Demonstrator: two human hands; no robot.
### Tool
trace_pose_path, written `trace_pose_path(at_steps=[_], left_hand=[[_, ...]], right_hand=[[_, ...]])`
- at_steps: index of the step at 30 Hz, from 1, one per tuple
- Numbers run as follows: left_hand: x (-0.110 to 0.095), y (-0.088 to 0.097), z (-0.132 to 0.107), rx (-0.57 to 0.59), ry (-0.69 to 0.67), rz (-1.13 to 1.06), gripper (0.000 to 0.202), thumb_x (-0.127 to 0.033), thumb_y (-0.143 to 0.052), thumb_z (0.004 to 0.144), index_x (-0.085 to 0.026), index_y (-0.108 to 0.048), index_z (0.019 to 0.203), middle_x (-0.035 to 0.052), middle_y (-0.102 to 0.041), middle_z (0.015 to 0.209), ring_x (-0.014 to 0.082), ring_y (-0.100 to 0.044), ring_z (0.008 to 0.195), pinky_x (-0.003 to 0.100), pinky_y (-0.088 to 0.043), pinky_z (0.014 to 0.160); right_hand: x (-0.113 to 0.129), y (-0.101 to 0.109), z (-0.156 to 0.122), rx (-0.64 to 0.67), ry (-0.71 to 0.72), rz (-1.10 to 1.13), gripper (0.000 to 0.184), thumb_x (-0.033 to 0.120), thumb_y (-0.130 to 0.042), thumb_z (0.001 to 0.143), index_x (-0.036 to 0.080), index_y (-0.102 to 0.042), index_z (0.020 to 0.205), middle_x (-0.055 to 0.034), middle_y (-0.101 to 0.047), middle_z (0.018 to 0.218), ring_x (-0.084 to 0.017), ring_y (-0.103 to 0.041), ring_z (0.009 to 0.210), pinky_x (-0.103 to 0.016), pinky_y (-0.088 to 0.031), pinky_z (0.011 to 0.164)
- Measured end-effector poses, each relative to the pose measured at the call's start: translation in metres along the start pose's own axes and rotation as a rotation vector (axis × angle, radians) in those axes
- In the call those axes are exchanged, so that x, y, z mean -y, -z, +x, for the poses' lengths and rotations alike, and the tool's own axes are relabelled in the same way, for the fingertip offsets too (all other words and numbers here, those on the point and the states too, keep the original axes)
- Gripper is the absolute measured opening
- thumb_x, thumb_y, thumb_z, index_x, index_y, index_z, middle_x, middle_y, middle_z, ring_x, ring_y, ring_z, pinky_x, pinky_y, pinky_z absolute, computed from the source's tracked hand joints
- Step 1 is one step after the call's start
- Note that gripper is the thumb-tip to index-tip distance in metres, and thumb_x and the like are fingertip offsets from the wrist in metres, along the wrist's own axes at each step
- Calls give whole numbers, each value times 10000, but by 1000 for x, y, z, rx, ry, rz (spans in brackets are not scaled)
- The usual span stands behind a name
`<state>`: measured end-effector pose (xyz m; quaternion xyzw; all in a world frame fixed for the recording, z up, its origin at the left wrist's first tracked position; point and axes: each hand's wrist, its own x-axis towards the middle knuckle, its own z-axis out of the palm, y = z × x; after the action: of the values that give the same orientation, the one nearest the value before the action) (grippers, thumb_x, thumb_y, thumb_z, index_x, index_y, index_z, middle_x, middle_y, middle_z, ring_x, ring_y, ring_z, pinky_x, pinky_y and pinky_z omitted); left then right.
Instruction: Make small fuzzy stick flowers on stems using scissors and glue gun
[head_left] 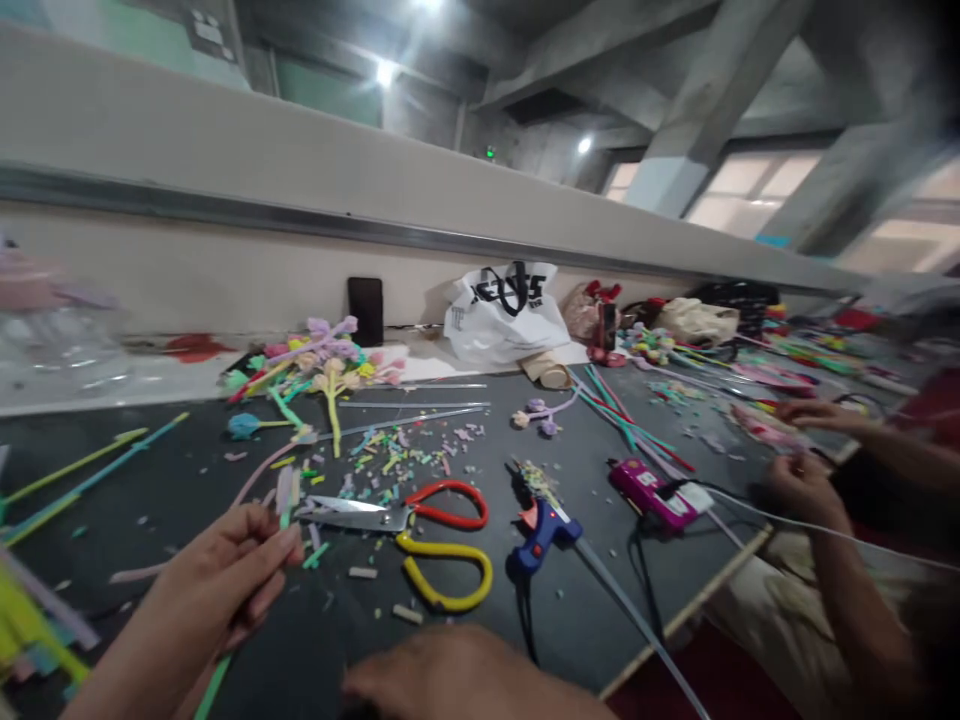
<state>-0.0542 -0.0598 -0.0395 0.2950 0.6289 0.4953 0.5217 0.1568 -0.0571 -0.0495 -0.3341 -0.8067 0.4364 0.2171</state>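
My left hand [232, 570] is closed in a pinch on a green pipe cleaner [214, 690], whose lower end hangs below the fingers. Pale lilac and green pieces stick up at the fingertips. My right hand [472, 675] is low at the bottom edge, seen from its back; its fingers are mostly out of view. Just right of the left hand lie scissors [390, 515] with one red and one yellow handle, blades pointing at the fingertips. A blue glue gun [546, 535] with a clear glue stick rests to their right. Small coloured clippings [405, 450] are scattered behind the scissors.
Pipe-cleaner flowers [330, 360] are heaped at the back, near a black phone [366, 310] and a white bag [506, 315]. A purple box [656, 495] with cables lies right. Another person's hands [806, 480] work at the far right. Yellow strips [30, 610] lie left.
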Motion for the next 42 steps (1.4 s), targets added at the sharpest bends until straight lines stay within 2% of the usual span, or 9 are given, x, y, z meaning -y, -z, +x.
trace_pose_path(at_steps=[4,10,13,17,21,28,36,39,42], left_hand=[[11,-5,2,107,43,-23,413,-523,-719,514,-181,-516,624,-96,-329,343,11,-193,315,101,-99,333],[20,-11,3,163,95,-14,455,-578,-717,477,-160,-559,563,-43,-466,424,-4,-212,338,102,-111,341],[25,-11,6,167,103,-38,471,-594,-709,475,-159,-561,580,-28,-530,513,-12,-232,344,102,-146,345],[28,-8,8,200,118,26,436,-580,-655,569,-160,-537,558,-72,-352,378,-3,-167,320,105,-112,330],[24,-10,6,170,122,-27,381,-491,-713,536,-172,-511,585,-62,-430,419,12,-244,323,108,-146,323],[17,-14,0,241,163,-5,416,-521,-709,534,-159,-510,582,-79,-391,366,5,-242,325,97,-145,327],[9,-17,-4,240,154,-47,397,-497,-695,567,-170,-477,623,-81,-443,411,5,-237,322,100,-135,307],[7,-17,-5,266,153,-119,347,-418,-705,592,-178,-474,689,-60,-528,534,3,-270,341,107,-114,313],[6,-15,-4,306,157,-187,284,-364,-671,656,-179,-467,725,-55,-525,567,-3,-245,350,122,-81,328]], right_hand=[[-8,42,-40,-116,-179,92,209,302,-473,815,250,-642,927,2,-644,670,-119,-580,562,-203,-411,510],[-53,62,-74,-735,-658,437,316,538,-450,773,223,-433,775,57,-521,591,-94,-487,338,-220,-390,375],[-56,73,-67,-671,-750,77,354,573,-411,773,224,-447,736,39,-520,502,-136,-500,330,-227,-318,357],[-51,86,-48,-538,-702,-565,421,558,-426,774,206,-499,555,-75,-590,532,-223,-585,523,-283,-305,467],[-54,88,-32,-546,-754,-620,406,544,-453,745,208,-505,524,-123,-626,575,-248,-598,541,-296,-308,468],[-53,90,-31,-462,-948,-113,187,308,-485,714,206,-467,558,43,-474,335,-136,-467,241,-232,-316,331],[-39,73,-54,-580,-665,988,139,295,-576,749,171,-573,812,55,-552,537,-84,-524,444,-237,-502,550],[-30,68,-56,-596,-726,1189,166,187,-628,706,133,-616,863,-36,-661,754,-139,-628,689,-287,-513,748],[-27,65,-55,-517,-726,1320,289,95,-672,635,119,-645,922,-51,-659,777,-125,-619,689,-218,-507,691]])
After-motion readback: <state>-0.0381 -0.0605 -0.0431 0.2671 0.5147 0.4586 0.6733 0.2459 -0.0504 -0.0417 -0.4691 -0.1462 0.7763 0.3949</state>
